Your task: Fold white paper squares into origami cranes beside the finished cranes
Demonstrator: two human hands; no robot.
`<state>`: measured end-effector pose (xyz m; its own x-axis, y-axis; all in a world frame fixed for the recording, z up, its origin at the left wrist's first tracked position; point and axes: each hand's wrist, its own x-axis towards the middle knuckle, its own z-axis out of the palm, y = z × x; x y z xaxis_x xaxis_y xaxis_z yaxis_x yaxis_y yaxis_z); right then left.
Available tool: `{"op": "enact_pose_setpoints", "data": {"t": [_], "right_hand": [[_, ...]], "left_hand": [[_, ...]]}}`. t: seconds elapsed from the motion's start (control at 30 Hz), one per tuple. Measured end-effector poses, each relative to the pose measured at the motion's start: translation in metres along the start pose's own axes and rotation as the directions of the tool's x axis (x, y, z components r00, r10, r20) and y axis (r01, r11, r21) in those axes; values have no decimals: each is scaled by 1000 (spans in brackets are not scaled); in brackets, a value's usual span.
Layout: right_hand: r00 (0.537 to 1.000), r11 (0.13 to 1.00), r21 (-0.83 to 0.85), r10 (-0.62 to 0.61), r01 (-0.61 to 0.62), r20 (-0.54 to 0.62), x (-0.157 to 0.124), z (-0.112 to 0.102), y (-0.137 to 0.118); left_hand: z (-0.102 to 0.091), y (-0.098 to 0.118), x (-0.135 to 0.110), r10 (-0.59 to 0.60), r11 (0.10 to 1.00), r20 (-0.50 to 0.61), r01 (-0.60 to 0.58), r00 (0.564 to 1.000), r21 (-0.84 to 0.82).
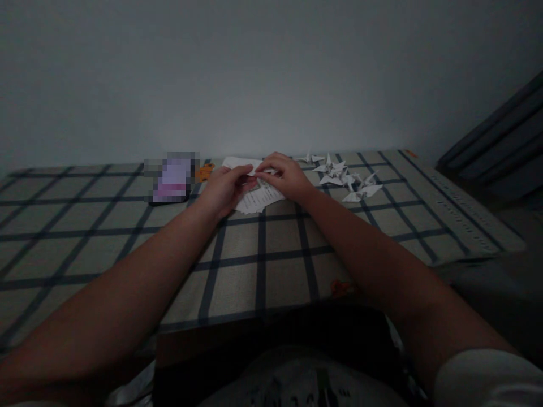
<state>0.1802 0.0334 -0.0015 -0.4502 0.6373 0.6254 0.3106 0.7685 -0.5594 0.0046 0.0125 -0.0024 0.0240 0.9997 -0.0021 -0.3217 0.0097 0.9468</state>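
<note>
My left hand (227,189) and my right hand (282,174) meet over the middle of the table. Their fingertips pinch a small piece of folded white paper (253,170) between them. Most of that piece is hidden by the fingers, so its shape is hard to make out. Beneath both hands lie printed white paper sheets (259,198), fanned a little at the near edge. To the right of my right hand, several folded paper cranes (335,171) rest in a loose group on the cloth.
A checked tablecloth (241,271) covers the table, which stands against a pale wall (271,79). Left of my hands is a phone (173,178) with a lit, blurred screen. Dark curtain-like folds (500,130) hang beyond the table's right end.
</note>
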Motion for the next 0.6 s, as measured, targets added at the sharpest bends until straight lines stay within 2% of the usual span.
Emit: {"op": "enact_pose_setpoints", "data": {"t": [0.1,0.27,0.4,0.53,0.6], "right_hand": [[1000,1000,-5,-11,11,7,1,0,2],[999,1000,-7,2,-2,42,0,0,2],[1000,999,29,14,-14,27,-2,2,0],[991,983,134,131,-125,-35,-1,6,4],[982,966,184,189,-182,-24,-1,7,9]], "left_hand": [[0,-1,1,-3,1000,12,3,1000,-26],[-3,-7,3,88,993,-23,-86,996,84],[-5,-9,2,135,984,6,-135,991,118],[-5,-6,-2,184,958,28,-186,982,219],[-4,-4,-4,187,949,42,-192,981,249]]}}
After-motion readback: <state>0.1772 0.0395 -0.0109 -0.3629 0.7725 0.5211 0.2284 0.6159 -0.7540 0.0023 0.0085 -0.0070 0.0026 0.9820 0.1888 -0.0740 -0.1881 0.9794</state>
